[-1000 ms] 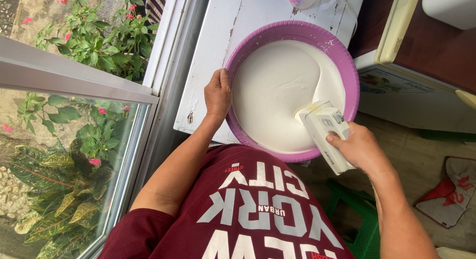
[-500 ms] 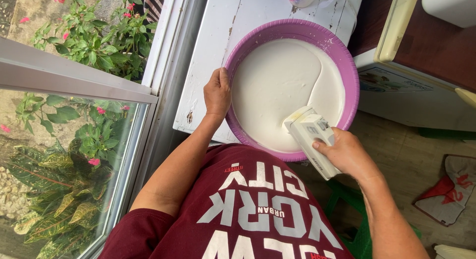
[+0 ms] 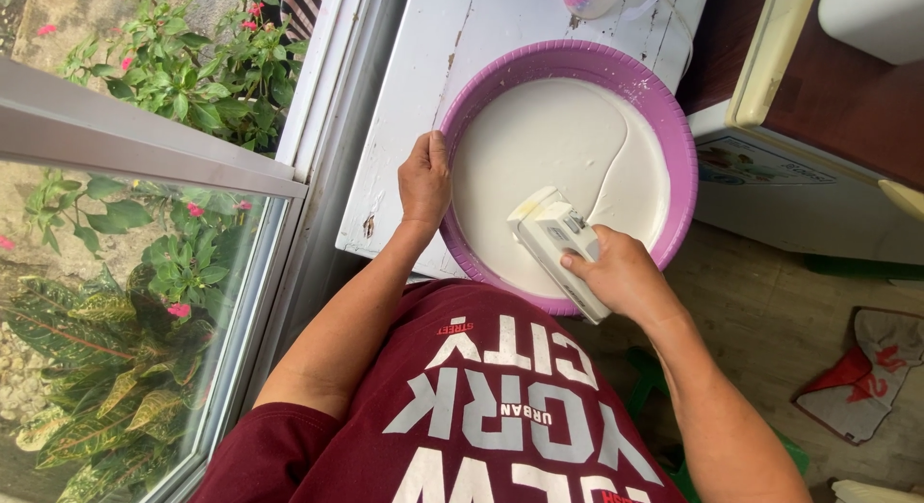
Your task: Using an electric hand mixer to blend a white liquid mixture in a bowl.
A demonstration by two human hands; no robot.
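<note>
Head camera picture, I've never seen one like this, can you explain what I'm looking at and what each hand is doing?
The camera sits on a person's head and looks straight down, so you see their maroon shirt and both bare arms from above. On a worn white table stands a purple bowl full of smooth white batter. The left hand grips the bowl's rim. The right hand holds a white hand mixer dipped into the batter near the bowl's near side. To the left is a window with plants outside.
</note>
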